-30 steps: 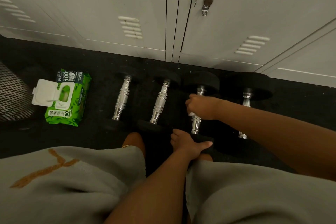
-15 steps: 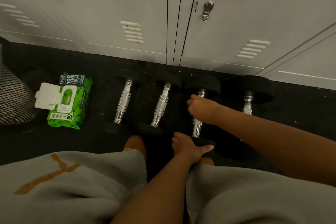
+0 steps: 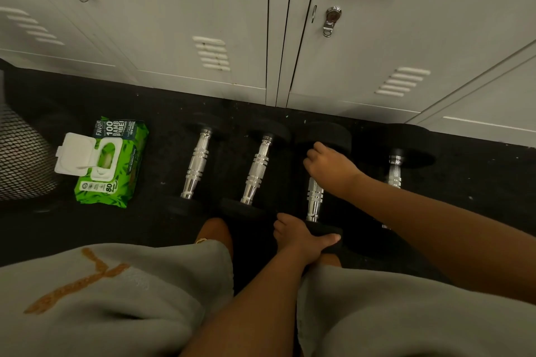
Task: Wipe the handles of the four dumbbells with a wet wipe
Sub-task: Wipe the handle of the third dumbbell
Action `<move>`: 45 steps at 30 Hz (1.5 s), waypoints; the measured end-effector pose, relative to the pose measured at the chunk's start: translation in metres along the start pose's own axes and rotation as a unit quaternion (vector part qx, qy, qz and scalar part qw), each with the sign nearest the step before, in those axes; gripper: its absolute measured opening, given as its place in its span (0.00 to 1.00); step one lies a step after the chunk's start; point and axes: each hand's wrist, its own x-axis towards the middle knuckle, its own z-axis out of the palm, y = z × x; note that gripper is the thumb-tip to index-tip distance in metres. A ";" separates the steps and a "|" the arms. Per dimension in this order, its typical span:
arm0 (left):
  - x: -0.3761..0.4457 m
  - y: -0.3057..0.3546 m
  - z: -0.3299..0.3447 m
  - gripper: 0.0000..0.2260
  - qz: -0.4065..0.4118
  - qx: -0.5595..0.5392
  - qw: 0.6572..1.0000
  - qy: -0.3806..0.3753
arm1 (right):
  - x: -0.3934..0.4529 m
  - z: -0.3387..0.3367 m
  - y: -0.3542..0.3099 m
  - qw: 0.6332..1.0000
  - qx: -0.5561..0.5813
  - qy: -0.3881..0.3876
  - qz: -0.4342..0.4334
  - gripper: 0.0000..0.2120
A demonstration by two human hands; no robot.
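A row of pale grey metal lockers (image 3: 203,23) fills the far side of the room, their doors vented with small louvres and fitted with hasps. They stand on a black rubber floor (image 3: 478,182), faintly speckled with light flecks. At the near edge, the person's grey shorts (image 3: 116,298) cover both thighs, an orange mark on the left leg. A dark mesh object (image 3: 20,153) sits at the far left edge.

Four dumbbells lie side by side on the floor just before the lockers, chrome handles pointing toward the doors: the first dumbbell (image 3: 195,165), the second dumbbell (image 3: 256,168), the third dumbbell (image 3: 314,197) and the fourth dumbbell (image 3: 395,171), partly hidden behind the right forearm.

A green wet-wipe pack (image 3: 113,165) lies left of the dumbbells, its white lid flipped open.

The right hand (image 3: 330,166) is curled around the far part of the third dumbbell's handle; any wipe under it is hidden. The left hand (image 3: 301,238) grips that dumbbell's near black head.
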 end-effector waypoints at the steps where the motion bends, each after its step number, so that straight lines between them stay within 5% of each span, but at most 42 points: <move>1: 0.000 0.000 0.000 0.52 -0.001 -0.002 1.000 0.002 | -0.002 0.004 -0.002 1.000 0.000 0.001 -0.004 0.16; 16: 0.004 -0.001 -0.001 0.53 -0.006 -0.008 1.000 -0.008 | 0.001 -0.004 0.008 0.998 -0.008 0.017 -0.053 0.14; 36: 0.005 -0.003 -0.005 0.55 -0.008 0.010 1.000 -0.021 | -0.024 0.006 0.004 0.992 0.111 0.009 0.065 0.27; 45: 0.007 -0.004 -0.003 0.54 -0.003 0.003 1.000 -0.016 | -0.023 0.012 -0.003 0.990 0.131 0.030 0.050 0.24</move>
